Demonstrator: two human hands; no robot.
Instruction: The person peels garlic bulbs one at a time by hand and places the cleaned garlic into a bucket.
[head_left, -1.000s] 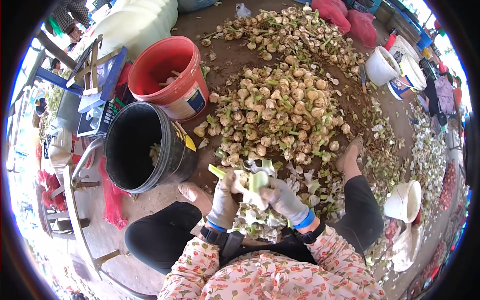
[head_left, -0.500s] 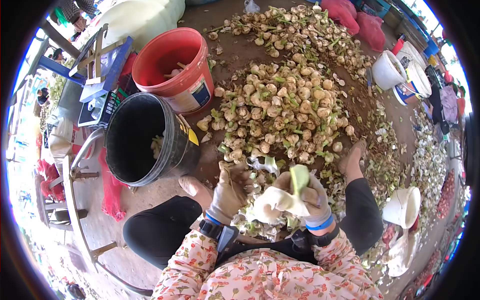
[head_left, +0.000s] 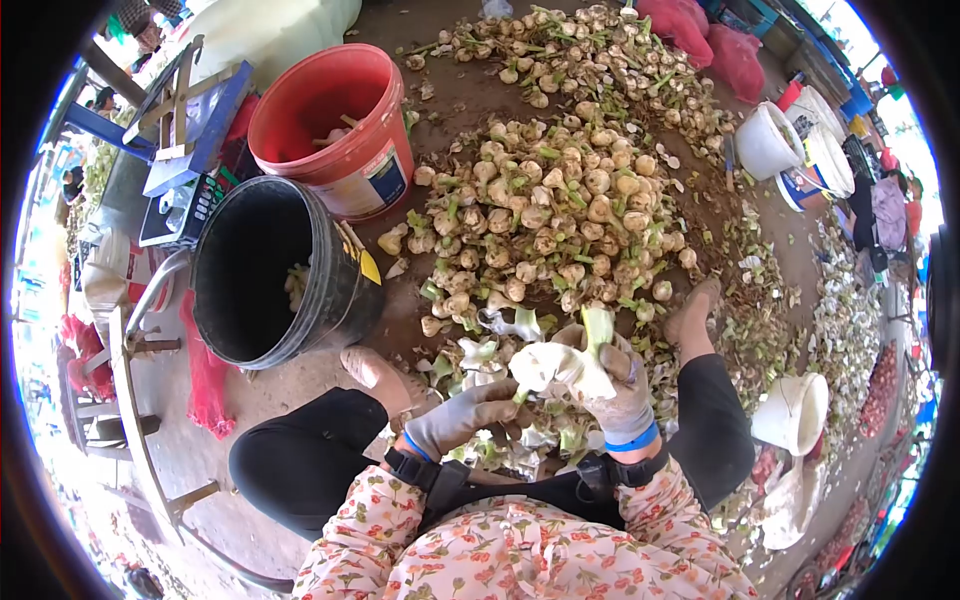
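Observation:
In the head view my right hand point(head_left: 622, 382), in a pale soiled work glove, grips a garlic bulb's white papery husk point(head_left: 560, 370) with a thick pale-green stem point(head_left: 598, 328) standing up from it. The husk spreads leftward in broad peeled layers. My left hand point(head_left: 468, 412), also gloved, lies just to the left, fingers apart and loosely bent toward the husk's lower left edge. Its fingertips are close to that edge; whether they touch is unclear. Shed skins point(head_left: 520, 440) lie under both hands. A heap of garlic bulbs point(head_left: 560, 210) is directly ahead.
At the left stand a black bucket point(head_left: 340, 290) and a red bucket point(head_left: 395, 130), each with a little garlic inside. White buckets point(head_left: 768, 145) stand at the upper right, near a knife point(head_left: 729, 160). Another white bucket point(head_left: 790, 415) lies tipped beside my right knee. Scraps cover the floor at right.
My left hand has dropped lower and turned its fingers toward the husk. My right hand still holds the husk and stem, which are now spread out wider. The view has shifted slightly.

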